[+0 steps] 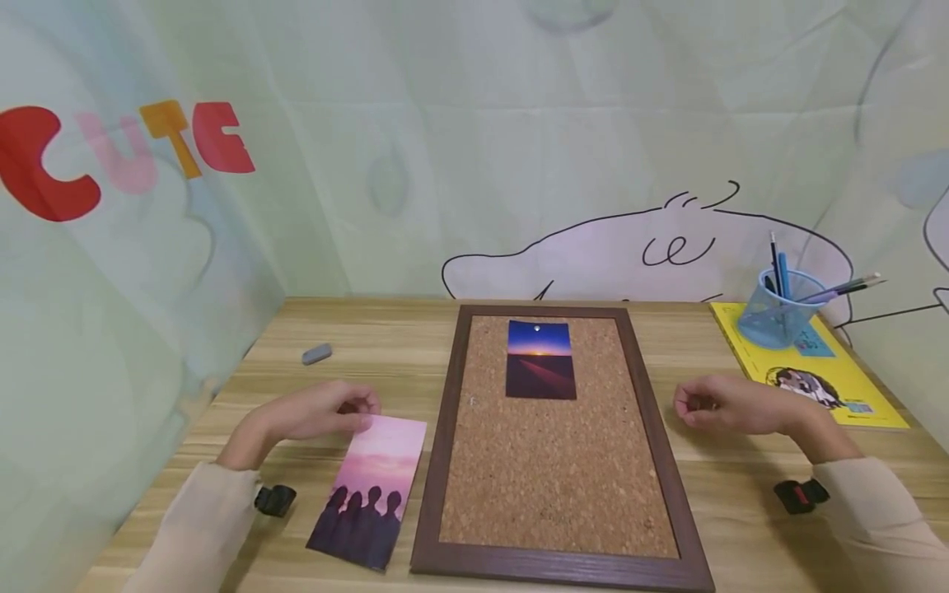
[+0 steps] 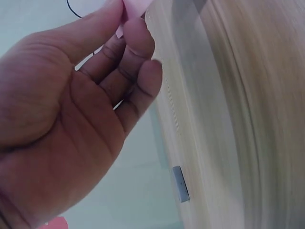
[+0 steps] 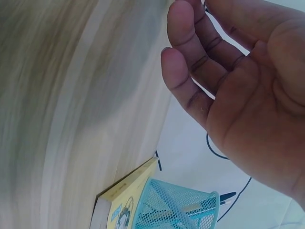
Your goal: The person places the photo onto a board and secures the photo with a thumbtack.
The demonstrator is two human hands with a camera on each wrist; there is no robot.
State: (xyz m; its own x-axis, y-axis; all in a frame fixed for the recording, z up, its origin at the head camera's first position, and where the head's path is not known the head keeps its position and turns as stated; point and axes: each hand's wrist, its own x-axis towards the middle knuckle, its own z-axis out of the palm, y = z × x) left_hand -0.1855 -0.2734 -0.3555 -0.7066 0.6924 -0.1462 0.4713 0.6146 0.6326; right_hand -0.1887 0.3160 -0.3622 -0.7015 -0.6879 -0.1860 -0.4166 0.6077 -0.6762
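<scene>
My left hand (image 1: 319,409) pinches the top left corner of a photo print (image 1: 371,490) of a pink sky over several dark silhouettes. A pink bit of the print (image 2: 136,6) shows between thumb and fingertips in the left wrist view. Right of it lies a framed cork board (image 1: 556,478). On the board's upper part, a pin (image 1: 537,329) with a pale head sits at the top of a sunset photo (image 1: 541,371). To the right of the board is my right hand (image 1: 741,405), fingers loosely curled, with nothing visible in them; some fingertips are hidden.
A small grey block (image 1: 316,354), perhaps an eraser, lies on the wooden table behind the left hand. At the back right, a blue mesh pen cup (image 1: 778,317) with several pens stands on a yellow book (image 1: 878,403). A printed curtain (image 1: 415,206) hangs behind the table.
</scene>
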